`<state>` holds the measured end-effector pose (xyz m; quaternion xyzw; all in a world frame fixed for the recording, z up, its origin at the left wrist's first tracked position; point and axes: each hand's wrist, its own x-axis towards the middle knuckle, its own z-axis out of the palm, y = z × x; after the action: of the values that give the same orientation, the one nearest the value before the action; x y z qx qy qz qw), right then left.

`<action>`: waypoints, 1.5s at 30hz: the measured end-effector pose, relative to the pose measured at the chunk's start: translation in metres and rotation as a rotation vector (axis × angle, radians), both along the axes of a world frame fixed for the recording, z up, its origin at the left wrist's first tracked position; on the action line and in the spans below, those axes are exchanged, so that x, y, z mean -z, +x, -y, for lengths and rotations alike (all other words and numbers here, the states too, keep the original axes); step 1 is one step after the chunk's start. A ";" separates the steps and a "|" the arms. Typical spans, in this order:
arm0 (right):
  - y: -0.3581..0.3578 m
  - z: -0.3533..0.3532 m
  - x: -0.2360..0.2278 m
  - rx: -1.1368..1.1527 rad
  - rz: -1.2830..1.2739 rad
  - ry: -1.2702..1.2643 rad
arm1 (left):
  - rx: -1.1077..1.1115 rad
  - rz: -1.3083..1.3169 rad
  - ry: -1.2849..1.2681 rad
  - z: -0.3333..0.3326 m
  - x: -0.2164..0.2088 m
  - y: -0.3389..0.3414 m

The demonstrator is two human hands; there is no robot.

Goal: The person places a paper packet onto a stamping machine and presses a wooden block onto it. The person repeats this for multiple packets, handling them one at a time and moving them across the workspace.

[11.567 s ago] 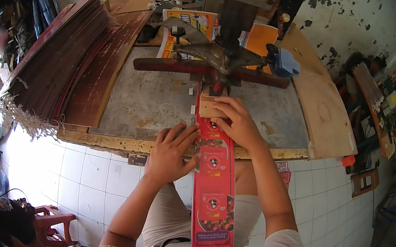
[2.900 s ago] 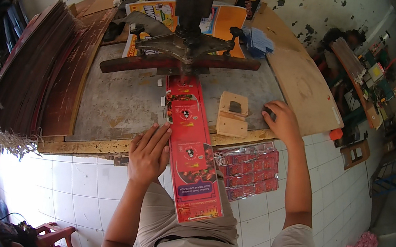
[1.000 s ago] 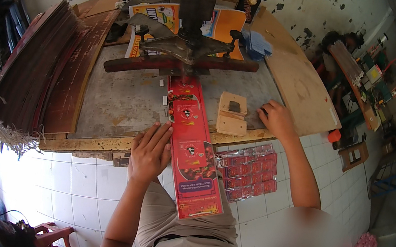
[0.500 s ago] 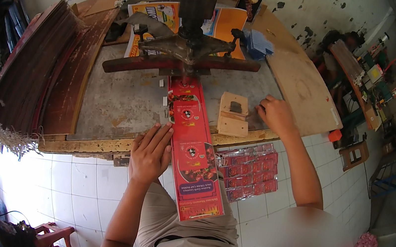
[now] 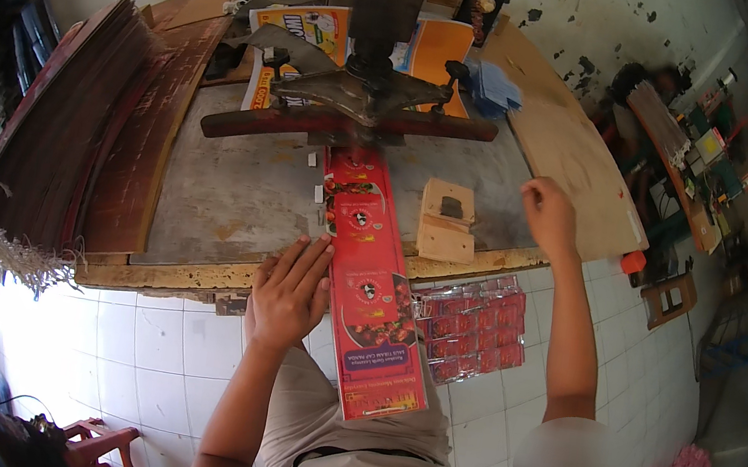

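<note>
A long red printed strip (image 5: 366,280) of card or sheets runs from beneath a dark metal press (image 5: 367,105) over the table's front edge toward my lap. My left hand (image 5: 290,293) lies with fingers stretched out, its fingertips along the strip's left edge near the table edge. To the right of the strip, a pale wooden block (image 5: 448,220) with a dark patch rests on the metal tabletop (image 5: 239,183). My right hand (image 5: 549,221) is held up right of that block, apart from it. Its fingers are curled in, with nothing visible in them.
Stacked brown boards (image 5: 75,137) stand at the left. Blue pieces (image 5: 495,91) lie behind the press on the right, near a tan board (image 5: 576,137). Below the table edge, clear-wrapped red packs (image 5: 474,332) show above the tiled floor. A red stool (image 5: 104,451) is lower left.
My right hand has moved right and slightly up, away from the wooden block, its fingers curling in. My left hand stays at the strip's edge. The whole view has shifted slightly.
</note>
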<state>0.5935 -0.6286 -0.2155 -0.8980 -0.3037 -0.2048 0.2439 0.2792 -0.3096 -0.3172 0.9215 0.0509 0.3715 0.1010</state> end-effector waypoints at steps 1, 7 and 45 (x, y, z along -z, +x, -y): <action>-0.001 0.003 -0.007 0.058 0.003 0.101 | 0.008 0.009 -0.014 0.002 0.000 0.002; -0.037 -0.058 -0.026 -0.295 0.063 -0.061 | -0.008 -0.006 0.035 -0.003 0.000 -0.001; -0.012 -0.079 -0.002 -0.483 -0.209 -0.014 | 0.029 0.002 -0.025 0.000 -0.003 0.000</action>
<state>0.5811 -0.5498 -0.2135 -0.8174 -0.4839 -0.0444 0.3094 0.2790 -0.3100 -0.3138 0.9204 0.0420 0.3704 0.1180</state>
